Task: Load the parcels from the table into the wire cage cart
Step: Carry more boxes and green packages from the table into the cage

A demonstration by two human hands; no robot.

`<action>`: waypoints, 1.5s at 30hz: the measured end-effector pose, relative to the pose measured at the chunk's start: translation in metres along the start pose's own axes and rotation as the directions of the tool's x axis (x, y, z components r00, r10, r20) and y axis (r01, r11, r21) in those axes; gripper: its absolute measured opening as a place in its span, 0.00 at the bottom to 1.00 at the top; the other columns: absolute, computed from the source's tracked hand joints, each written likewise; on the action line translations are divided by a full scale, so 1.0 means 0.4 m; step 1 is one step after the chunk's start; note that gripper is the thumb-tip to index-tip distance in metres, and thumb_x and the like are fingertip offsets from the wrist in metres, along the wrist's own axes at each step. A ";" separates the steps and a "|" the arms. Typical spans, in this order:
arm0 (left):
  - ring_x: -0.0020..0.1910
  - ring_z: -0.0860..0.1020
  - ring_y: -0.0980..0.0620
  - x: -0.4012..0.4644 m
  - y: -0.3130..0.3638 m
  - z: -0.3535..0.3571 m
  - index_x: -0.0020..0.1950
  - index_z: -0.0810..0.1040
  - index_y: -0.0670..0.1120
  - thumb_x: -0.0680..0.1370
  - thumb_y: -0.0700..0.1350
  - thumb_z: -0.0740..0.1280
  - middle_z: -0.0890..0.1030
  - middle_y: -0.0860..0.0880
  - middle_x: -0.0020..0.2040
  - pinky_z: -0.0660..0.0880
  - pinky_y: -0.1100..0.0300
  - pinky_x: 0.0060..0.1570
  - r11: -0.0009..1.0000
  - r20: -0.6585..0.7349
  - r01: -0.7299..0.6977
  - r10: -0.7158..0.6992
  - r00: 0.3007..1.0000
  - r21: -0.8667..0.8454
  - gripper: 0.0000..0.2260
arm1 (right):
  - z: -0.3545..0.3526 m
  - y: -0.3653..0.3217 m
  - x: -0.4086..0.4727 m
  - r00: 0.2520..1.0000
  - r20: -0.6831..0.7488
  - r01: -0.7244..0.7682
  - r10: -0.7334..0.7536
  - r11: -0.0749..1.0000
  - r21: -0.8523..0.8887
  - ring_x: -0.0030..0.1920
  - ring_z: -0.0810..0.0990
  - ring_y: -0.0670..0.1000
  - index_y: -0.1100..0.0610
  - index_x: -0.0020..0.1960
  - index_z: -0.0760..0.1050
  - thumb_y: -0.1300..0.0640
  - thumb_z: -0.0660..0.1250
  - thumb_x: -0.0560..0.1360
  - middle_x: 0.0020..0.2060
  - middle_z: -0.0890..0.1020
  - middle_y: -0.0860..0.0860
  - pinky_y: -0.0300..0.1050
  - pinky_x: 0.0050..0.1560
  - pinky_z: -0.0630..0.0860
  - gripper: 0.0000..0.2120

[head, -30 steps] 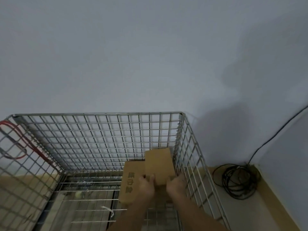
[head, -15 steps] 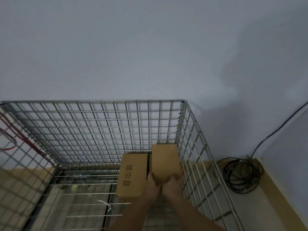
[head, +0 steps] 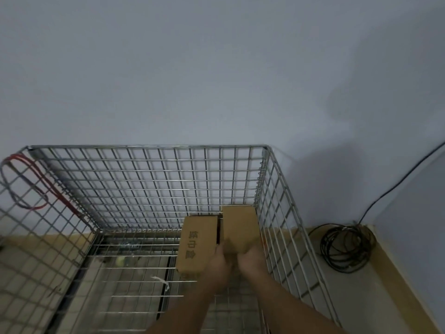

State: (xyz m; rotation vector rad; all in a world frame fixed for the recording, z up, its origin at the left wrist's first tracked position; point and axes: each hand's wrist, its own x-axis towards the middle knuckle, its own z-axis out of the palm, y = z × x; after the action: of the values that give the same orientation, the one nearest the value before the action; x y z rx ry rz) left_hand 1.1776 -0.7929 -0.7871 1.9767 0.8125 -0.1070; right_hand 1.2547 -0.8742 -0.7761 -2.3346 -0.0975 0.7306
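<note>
Head view. Both arms reach down into the wire cage cart (head: 149,179). Left hand (head: 218,263) and right hand (head: 251,260) sit side by side at the near end of a plain cardboard parcel (head: 239,227); fingers look curled onto its near edge, so both appear to grip it (motion blur, so the grip is not certain). The parcel lies just ahead of the hands, close along the cart's right wall and reaching toward the far right corner. A second parcel with printed characters (head: 196,244) lies just left of the hands, nearly touching the first, with a thin dark gap between them.

Judgement: the step in hand is seating the plain parcel. To do it well, press it flat onto the wire floor, square it to the right wall, and close the gap with its neighbour before letting go.

Outside the cart: a red strap (head: 36,186) far left of the hands, a coiled black cable (head: 346,249) on the floor to their right.
</note>
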 end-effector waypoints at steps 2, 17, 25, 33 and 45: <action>0.66 0.75 0.44 -0.045 0.057 -0.076 0.79 0.64 0.49 0.82 0.50 0.65 0.73 0.46 0.73 0.74 0.50 0.65 0.987 0.009 -0.066 0.065 0.998 0.147 0.26 | -0.048 -0.070 -0.056 0.994 0.040 0.103 -0.100 0.989 -0.101 0.64 0.78 0.58 0.57 0.76 0.67 0.52 0.62 0.82 0.69 0.75 0.58 0.47 0.59 0.76 0.23; 0.82 0.56 0.45 -0.528 0.821 -1.142 0.84 0.54 0.49 0.83 0.61 0.58 0.55 0.46 0.84 0.57 0.49 0.79 0.785 -0.200 -0.118 0.296 0.934 0.608 0.33 | -0.678 -1.080 -0.699 0.703 0.138 0.659 -0.697 0.567 -0.494 0.80 0.58 0.55 0.56 0.82 0.58 0.44 0.55 0.85 0.80 0.63 0.56 0.49 0.79 0.54 0.29; 0.82 0.55 0.45 -0.908 0.847 -1.582 0.84 0.54 0.49 0.83 0.65 0.55 0.55 0.46 0.84 0.55 0.49 0.79 0.749 -0.474 0.123 0.275 0.837 0.651 0.35 | -0.653 -1.479 -1.015 0.429 0.332 0.814 -0.840 0.200 -0.546 0.80 0.58 0.57 0.52 0.82 0.57 0.37 0.54 0.82 0.80 0.62 0.55 0.54 0.80 0.55 0.33; 0.77 0.66 0.44 -1.422 0.601 -1.797 0.81 0.62 0.49 0.80 0.67 0.58 0.66 0.47 0.80 0.65 0.46 0.75 0.766 -0.770 0.486 0.019 0.638 0.421 0.34 | -0.391 -1.661 -1.413 0.106 0.572 0.928 -0.814 -0.126 -0.352 0.79 0.60 0.57 0.51 0.82 0.56 0.36 0.56 0.81 0.81 0.62 0.54 0.53 0.78 0.57 0.34; 0.79 0.63 0.44 -2.007 0.187 -2.002 0.82 0.61 0.50 0.81 0.66 0.57 0.64 0.48 0.81 0.61 0.46 0.75 0.625 -0.870 0.774 -0.324 0.370 0.097 0.33 | 0.143 -1.791 -1.973 -0.203 0.691 0.934 -0.694 -0.348 -0.076 0.75 0.69 0.57 0.46 0.81 0.60 0.31 0.57 0.77 0.78 0.67 0.51 0.58 0.72 0.70 0.36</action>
State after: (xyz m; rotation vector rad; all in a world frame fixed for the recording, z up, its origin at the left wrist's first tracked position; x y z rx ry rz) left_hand 0.4004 -0.5695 0.0113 2.0740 2.3265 0.2145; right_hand 0.6501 -0.4951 0.0179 -1.5290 -2.5195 0.1432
